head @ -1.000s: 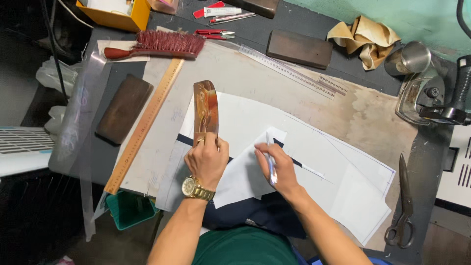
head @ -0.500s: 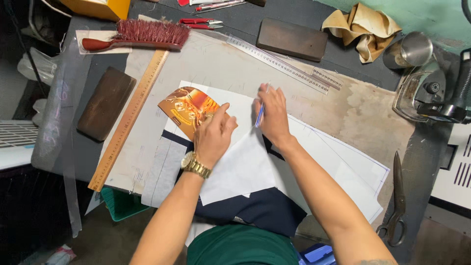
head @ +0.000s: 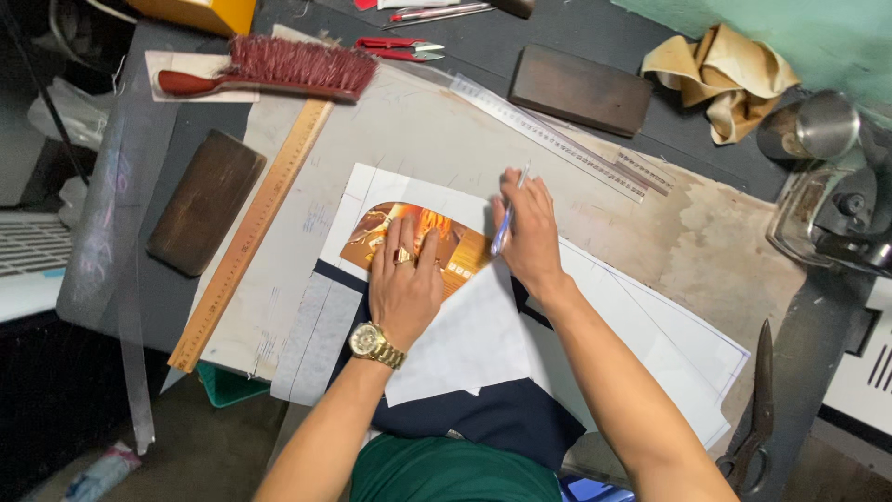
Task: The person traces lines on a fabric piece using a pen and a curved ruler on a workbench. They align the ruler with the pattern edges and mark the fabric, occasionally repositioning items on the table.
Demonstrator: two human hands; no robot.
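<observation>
The dark navy fabric (head: pixel 483 418) lay nearest the person, partly under white pattern paper (head: pixel 465 335). The left hand (head: pixel 406 279) was spread flat, palm down, pressing an orange curved card template (head: pixel 446 244) onto the paper. Just beside it, the right hand (head: pixel 531 232) pinched a pen (head: pixel 509 218), tip by the template's edge. Farther off lay a wooden ruler (head: pixel 255 223), a clear ruler (head: pixel 557 139) and a red brush (head: pixel 279 65).
</observation>
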